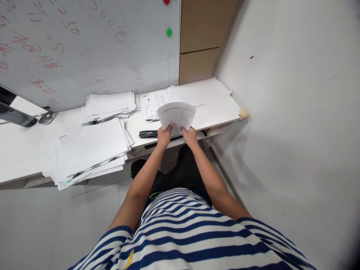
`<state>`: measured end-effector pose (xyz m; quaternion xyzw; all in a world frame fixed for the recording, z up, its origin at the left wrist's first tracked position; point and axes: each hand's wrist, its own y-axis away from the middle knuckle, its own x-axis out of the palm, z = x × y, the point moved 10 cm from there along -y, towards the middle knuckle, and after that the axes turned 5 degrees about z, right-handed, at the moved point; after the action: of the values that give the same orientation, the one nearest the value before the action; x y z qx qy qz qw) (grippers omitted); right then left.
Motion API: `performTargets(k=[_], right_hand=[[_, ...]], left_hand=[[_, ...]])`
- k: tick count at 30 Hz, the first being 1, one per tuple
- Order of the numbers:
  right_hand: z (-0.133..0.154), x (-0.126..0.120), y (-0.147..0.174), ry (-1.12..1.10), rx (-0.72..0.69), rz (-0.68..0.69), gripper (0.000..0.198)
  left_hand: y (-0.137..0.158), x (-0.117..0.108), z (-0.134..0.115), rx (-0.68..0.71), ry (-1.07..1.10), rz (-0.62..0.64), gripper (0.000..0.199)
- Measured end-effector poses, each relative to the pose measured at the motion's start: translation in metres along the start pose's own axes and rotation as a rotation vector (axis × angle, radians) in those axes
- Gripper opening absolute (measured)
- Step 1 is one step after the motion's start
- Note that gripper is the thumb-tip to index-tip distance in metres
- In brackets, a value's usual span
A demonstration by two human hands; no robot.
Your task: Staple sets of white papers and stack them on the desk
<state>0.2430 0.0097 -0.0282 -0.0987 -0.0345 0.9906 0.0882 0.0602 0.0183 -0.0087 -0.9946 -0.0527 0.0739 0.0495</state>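
Observation:
Both of my hands hold a small stack of paper sheets (177, 112) over the front edge of the white desk. My left hand (164, 135) grips its lower left corner, the thumb on top. My right hand (189, 135) pinches the lower right corner the same way. The sheets are bent, their far edge curving upward. Beside my left hand a black stapler (148, 134) lies on the desk edge, its right end partly hidden by that hand. Behind the held sheets lie more loose papers (153, 108), some printed.
Two uneven paper piles stand to the left, a large one (92, 144) overhanging the front edge and another (111, 103) behind. A computer mouse (47, 117) is further left. The whiteboard (126, 45) rises behind the desk (216, 107); a white wall (295, 112) bounds the right.

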Motion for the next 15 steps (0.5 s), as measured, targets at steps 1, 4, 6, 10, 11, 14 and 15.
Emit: performTargets(k=[1,4,6,10,11,14,15], right_hand=[[-0.0008,0.0005,0.0008,0.038,-0.01,0.002,0.043],[0.0004,0.0006,0.0028,0.122,-0.07,-0.003,0.042],[0.0009,-0.0002,0.0025,0.152,-0.1,-0.011,0.042],[0.0008,-0.002,-0.0025,0.263,-0.117,-0.04,0.042],[0.0004,-0.0007,-0.004,0.315,-0.115,-0.035,0.039],[0.0026,0.0013,-0.0047,0.482,-0.138,-0.053,0.033],[0.0042,0.0003,-0.0036,0.52,-0.154,-0.076,0.033]], left_hand=[[0.0012,-0.0019,0.0029,-0.008,0.003,-0.012,0.04],[0.0037,-0.0034,0.0061,-0.002,-0.017,-0.009,0.041],[0.0038,-0.0047,0.0054,0.008,-0.023,-0.01,0.041],[-0.0006,-0.0048,0.0027,0.033,-0.047,0.009,0.04],[-0.0019,-0.0049,0.0023,0.04,-0.058,0.013,0.039],[-0.0035,-0.0057,0.0041,0.045,-0.084,0.014,0.037],[-0.0032,-0.0056,0.0053,0.041,-0.084,0.017,0.036]])
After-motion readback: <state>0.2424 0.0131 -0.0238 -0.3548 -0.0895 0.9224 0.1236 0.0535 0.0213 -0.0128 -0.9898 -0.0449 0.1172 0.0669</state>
